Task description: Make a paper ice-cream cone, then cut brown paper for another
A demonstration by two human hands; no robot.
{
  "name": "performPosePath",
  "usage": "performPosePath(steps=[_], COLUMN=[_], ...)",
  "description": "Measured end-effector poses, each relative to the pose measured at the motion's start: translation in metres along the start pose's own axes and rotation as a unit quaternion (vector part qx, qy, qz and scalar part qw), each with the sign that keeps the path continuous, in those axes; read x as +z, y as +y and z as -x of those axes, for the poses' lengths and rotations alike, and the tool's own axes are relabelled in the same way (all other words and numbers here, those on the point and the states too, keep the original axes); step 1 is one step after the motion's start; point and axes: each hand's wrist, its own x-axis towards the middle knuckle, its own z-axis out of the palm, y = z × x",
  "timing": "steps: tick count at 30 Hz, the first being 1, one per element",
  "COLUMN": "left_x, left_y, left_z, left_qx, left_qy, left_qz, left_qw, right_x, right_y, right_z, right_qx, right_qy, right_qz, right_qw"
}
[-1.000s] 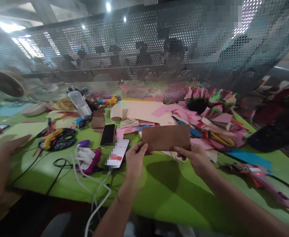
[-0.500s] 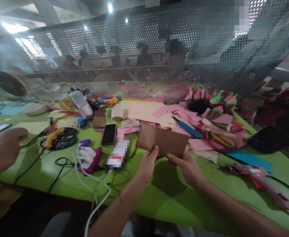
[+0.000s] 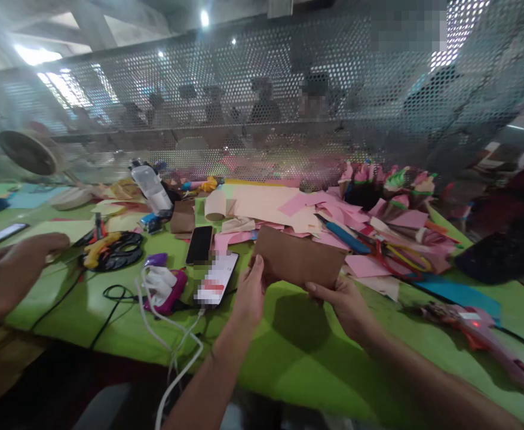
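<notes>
A brown sheet of paper (image 3: 301, 255) is held up above the green table (image 3: 297, 370), tilted slightly down to the right. My left hand (image 3: 250, 292) pinches its lower left edge, thumb on the near face. At its lower right corner, my right hand (image 3: 345, 301) grips it between thumb and fingers. The fingers behind the paper are mostly hidden. Just left of my left hand lie a lit phone (image 3: 217, 280) with a white cable and a dark phone (image 3: 199, 245).
Pink paper scraps (image 3: 333, 206), scissors (image 3: 405, 257) and a blue cutter (image 3: 345, 235) lie behind. A pink glue gun (image 3: 481, 334) is at right. Cables, a pink power adapter (image 3: 167, 289), a bottle (image 3: 152, 188) and another person's hand (image 3: 33, 257) are at left.
My left hand has slid left along the paper's lower edge, and the paper looks flatter. The other person's hand at left has moved right. The view has shifted slightly.
</notes>
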Motion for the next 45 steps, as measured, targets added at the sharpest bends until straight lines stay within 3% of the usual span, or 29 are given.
performPosePath(steps=[4, 7, 11, 14, 18, 23, 28, 39, 42, 45], left_x=[-0.01, -0.011, -0.006, -0.004, -0.005, -0.007, -0.008, -0.004, -0.002, -0.002], left_y=[0.007, 0.014, 0.017, 0.012, 0.002, -0.001, 0.001, 0.004, 0.005, 0.007], left_z=[-0.002, 0.001, 0.008, 0.01, 0.009, 0.004, 0.003, 0.005, 0.008, 0.008], left_qx=[0.025, 0.02, -0.015, -0.034, -0.064, -0.056, -0.044, -0.036, -0.044, -0.023], left_qy=[0.005, -0.063, -0.15, -0.17, -0.192, -0.133, -0.071, -0.117, -0.12, -0.087], left_qz=[-0.089, -0.215, -0.357, -0.35, -0.311, -0.348, -0.295, -0.36, -0.334, -0.311], left_qw=[0.996, 0.975, 0.922, 0.921, 0.929, 0.926, 0.952, 0.925, 0.934, 0.946], right_x=[-0.013, -0.022, -0.022, -0.018, -0.016, -0.013, -0.011, -0.012, -0.012, -0.011], right_y=[-0.014, -0.022, -0.022, -0.019, -0.018, -0.018, -0.015, -0.016, -0.014, -0.012], right_z=[-0.006, -0.009, -0.008, -0.007, -0.007, -0.007, -0.007, -0.01, -0.011, -0.011], right_qx=[-0.049, -0.08, -0.072, -0.086, -0.104, -0.073, -0.014, -0.071, -0.081, -0.081], right_qy=[0.018, 0.01, -0.038, -0.036, 0.003, -0.034, -0.052, -0.033, -0.015, -0.037], right_qz=[-0.002, 0.032, 0.131, 0.187, 0.181, 0.136, 0.114, 0.11, 0.129, 0.131], right_qw=[0.999, 0.996, 0.988, 0.978, 0.978, 0.987, 0.992, 0.991, 0.988, 0.987])
